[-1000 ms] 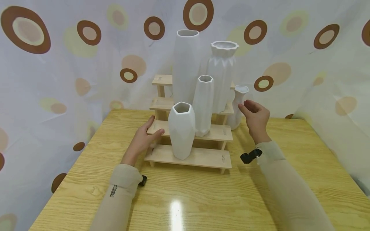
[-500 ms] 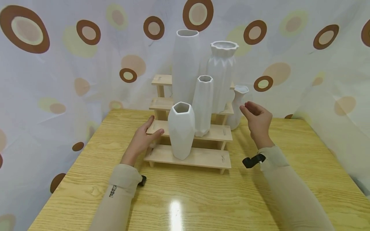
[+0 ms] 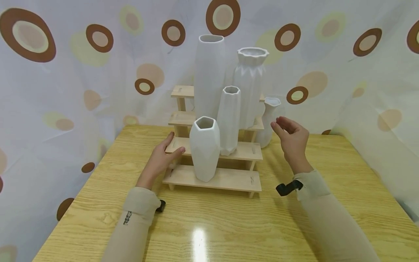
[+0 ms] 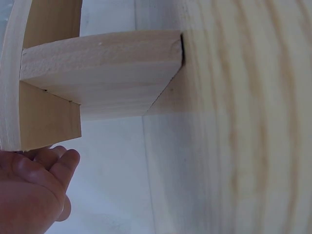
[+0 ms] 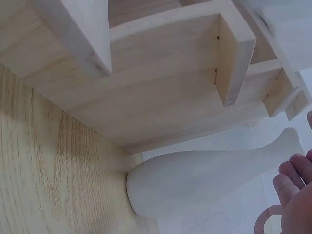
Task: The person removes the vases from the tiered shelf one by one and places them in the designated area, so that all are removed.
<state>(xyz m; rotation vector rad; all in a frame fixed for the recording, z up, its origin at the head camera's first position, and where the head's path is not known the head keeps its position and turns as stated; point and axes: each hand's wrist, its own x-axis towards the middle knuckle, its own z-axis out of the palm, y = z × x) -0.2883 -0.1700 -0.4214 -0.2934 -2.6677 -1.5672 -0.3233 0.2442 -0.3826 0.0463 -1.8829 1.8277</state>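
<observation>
A stepped wooden display stand (image 3: 237,179) bears several white vases. My left hand (image 3: 159,160) grips the left end of its second step from the bottom, thumb at the front edge; in the left wrist view its fingers (image 4: 63,165) curl by the board's end. My right hand (image 3: 294,143) hovers beside a slender vase (image 3: 266,127) with a flared mouth, fingers loosely bent and holding nothing. That vase stands upright on the table at the stand's right rear, as the right wrist view (image 5: 190,180) also shows. A faceted vase (image 3: 205,153) stands on the lowest step.
A ribbed narrow vase (image 3: 229,123) stands on the second step. Behind it rise a tall smooth vase (image 3: 209,72) and a pleated vase (image 3: 251,80) with a ruffled rim. The wood-grain table (image 3: 209,214) meets a patterned cloth backdrop (image 3: 114,72).
My right hand has drawn slightly right and down, away from the slender vase. My left hand keeps its place on the stand, and the vases stand as before.
</observation>
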